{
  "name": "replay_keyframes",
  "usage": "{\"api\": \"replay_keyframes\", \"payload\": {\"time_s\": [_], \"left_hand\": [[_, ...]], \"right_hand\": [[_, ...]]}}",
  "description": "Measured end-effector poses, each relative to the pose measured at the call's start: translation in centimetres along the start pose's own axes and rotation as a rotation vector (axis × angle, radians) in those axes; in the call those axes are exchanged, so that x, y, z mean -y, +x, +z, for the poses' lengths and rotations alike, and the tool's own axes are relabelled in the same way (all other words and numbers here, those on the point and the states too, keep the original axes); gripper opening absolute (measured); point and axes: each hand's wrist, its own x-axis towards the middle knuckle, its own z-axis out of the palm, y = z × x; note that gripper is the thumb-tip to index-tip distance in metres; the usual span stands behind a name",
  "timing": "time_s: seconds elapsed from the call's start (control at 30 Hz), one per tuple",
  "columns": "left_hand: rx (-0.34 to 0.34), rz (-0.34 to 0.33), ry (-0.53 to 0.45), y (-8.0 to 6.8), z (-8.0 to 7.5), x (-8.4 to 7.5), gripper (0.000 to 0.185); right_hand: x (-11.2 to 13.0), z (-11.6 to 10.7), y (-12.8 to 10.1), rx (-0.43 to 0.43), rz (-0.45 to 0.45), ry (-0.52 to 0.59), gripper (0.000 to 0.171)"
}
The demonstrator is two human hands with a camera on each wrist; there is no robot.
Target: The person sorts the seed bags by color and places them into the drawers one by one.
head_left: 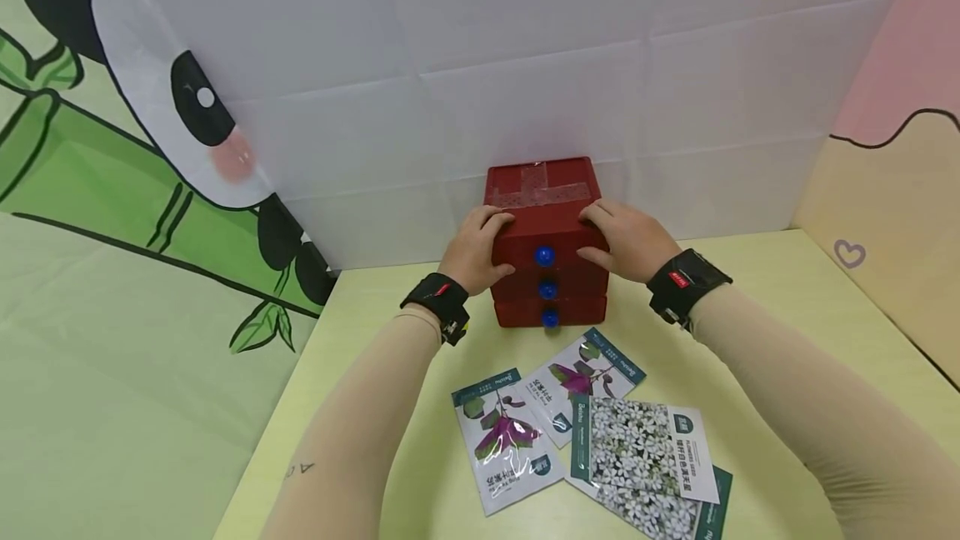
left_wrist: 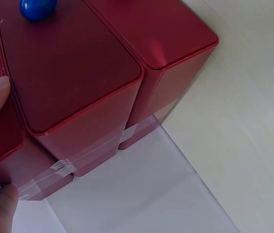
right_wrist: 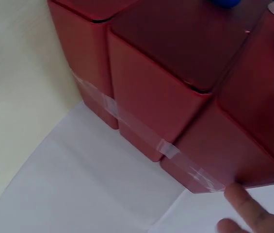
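Head view, taken from the left: green bamboo (head_left: 112, 157) and a panda figure (head_left: 201, 102) are printed on the white backdrop (head_left: 480, 119), by which the far edge of the pale yellow table (head_left: 375, 348) is bordered. Next, the left forearm is covered by a beige sleeve (head_left: 360, 440), with a black band (head_left: 441, 297) worn at the wrist. By the left hand (head_left: 474, 252) the red drawer box (head_left: 551, 219) is gripped at its upper left side; thumb and fingers are held apart, the thumb laid on the front and the fingers bent over the top edge, and in the left wrist view a fingertip is seen close to the clear tape (left_wrist: 61, 167) run round the side. Below that hand, a purple-flower packet (head_left: 506, 440) is laid flat. The box itself is stood upright at the middle of the table's far side, just before the backdrop, its front fitted with three blue knobs (head_left: 548, 290) one above another. Before it, a second packet (head_left: 573, 377) is partly covered by a white-flower packet (head_left: 637, 447), under which a further one (head_left: 660, 515) is overlapped. By the right hand (head_left: 632, 242) the upper right side is clasped likewise, thumb in front, fingers on top, the two parted. Farther right, a purple heart (head_left: 850, 254) is printed on a tan panel (head_left: 885, 198).
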Motion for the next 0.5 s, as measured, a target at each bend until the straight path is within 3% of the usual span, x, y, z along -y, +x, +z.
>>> {"api": "replay_keyframes", "payload": {"time_s": [0.13, 0.37, 0.5], "left_hand": [[0.003, -0.007, -0.001, -0.1, 0.1, 0.0, 0.077], [0.004, -0.025, -0.03, -0.5, -0.2, -0.4, 0.071], [-0.088, -0.051, -0.07, -0.9, -0.4, -1.3, 0.063]], "right_hand": [[0.2, -0.2, 0.9, 0.039, 0.076, 0.049, 0.043], [0.0, -0.3, 3.0, 0.109, 0.156, 0.153, 0.049], [0.1, -0.3, 4.0, 0.156, 0.18, 0.17, 0.053]]}}
